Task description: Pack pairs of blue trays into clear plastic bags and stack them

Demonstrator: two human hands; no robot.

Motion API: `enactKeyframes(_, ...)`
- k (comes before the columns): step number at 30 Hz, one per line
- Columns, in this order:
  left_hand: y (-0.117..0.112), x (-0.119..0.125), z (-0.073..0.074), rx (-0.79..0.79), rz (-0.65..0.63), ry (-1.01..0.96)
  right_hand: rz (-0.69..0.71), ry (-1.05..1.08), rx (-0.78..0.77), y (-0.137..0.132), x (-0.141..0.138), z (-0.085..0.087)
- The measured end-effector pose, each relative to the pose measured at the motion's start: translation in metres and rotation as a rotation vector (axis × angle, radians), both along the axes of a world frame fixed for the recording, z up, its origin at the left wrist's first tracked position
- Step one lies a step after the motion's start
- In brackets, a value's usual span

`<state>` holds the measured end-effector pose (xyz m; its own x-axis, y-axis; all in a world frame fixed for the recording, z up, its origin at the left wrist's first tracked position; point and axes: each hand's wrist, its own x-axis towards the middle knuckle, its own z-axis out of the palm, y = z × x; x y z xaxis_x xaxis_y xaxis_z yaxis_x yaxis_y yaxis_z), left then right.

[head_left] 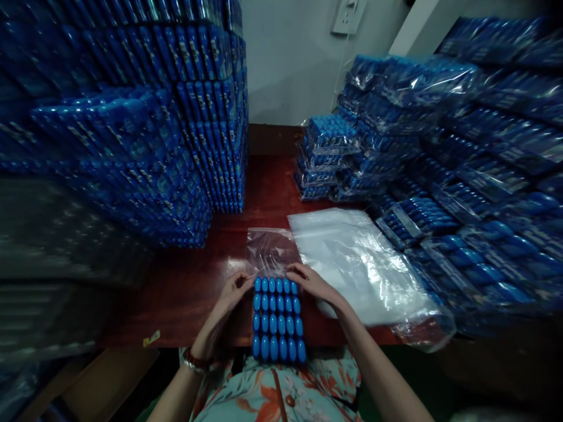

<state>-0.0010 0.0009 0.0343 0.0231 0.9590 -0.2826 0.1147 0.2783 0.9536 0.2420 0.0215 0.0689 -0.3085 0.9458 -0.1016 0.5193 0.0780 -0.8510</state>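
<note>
A block of glossy blue, rounded pieces in neat rows (277,320) lies at the table's front edge, close to my body. Just beyond its far end a clear plastic bag (270,246) is spread on the table, its mouth meeting the block. My left hand (233,291) pinches the bag's near left corner between thumb and fingers, beside the block's far left corner. On the opposite side my right hand (313,285) has its fingers closed at the bag's near right corner, next to the block. The fingertips partly hide the bag's edge.
A stack of clear plastic bags (347,258) lies to the right on the red-brown table (270,181). Tall stacks of blue packs (211,105) rise at the left. Bagged blue bundles (332,138) are piled at the right. A wall socket (349,16) is behind.
</note>
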Motion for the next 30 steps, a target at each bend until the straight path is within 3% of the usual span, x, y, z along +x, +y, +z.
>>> enactKeyframes(2,0.001,0.001,0.004,0.044,0.043,-0.029,0.085,0.100,-0.099,0.011,-0.001,0.001)
enactKeyframes(4,-0.007,0.000,0.009,0.132,0.070,0.013,0.051,0.141,-0.048,0.005,-0.001,0.002)
enactKeyframes(6,-0.022,-0.003,0.016,0.250,0.024,0.115,-0.024,0.093,0.100,-0.017,-0.001,0.002)
enactKeyframes(9,-0.056,-0.011,0.019,0.441,-0.167,0.286,-0.082,-0.019,0.293,-0.068,0.004,-0.005)
enactKeyframes(13,-0.100,-0.028,0.000,0.644,-0.405,0.476,-0.026,-0.096,0.410,-0.133,0.011,-0.023)
enactKeyframes(17,-0.124,-0.043,-0.023,0.666,-0.539,0.537,0.003,-0.121,0.406,-0.165,0.014,-0.031)
enactKeyframes(20,-0.132,-0.045,-0.027,0.638,-0.566,0.554,0.027,-0.202,0.462,-0.168,0.016,-0.031)
enactKeyframes(23,-0.134,-0.041,-0.020,0.599,-0.538,0.588,-0.032,-0.368,0.565,-0.161,0.018,-0.035)
enactKeyframes(27,-0.123,-0.028,-0.018,0.458,-0.311,0.591,-0.149,-0.492,0.473,-0.135,0.013,-0.044)
enactKeyframes(30,-0.097,-0.013,-0.024,0.337,-0.120,0.513,-0.254,-0.396,0.327,-0.106,0.002,-0.051)
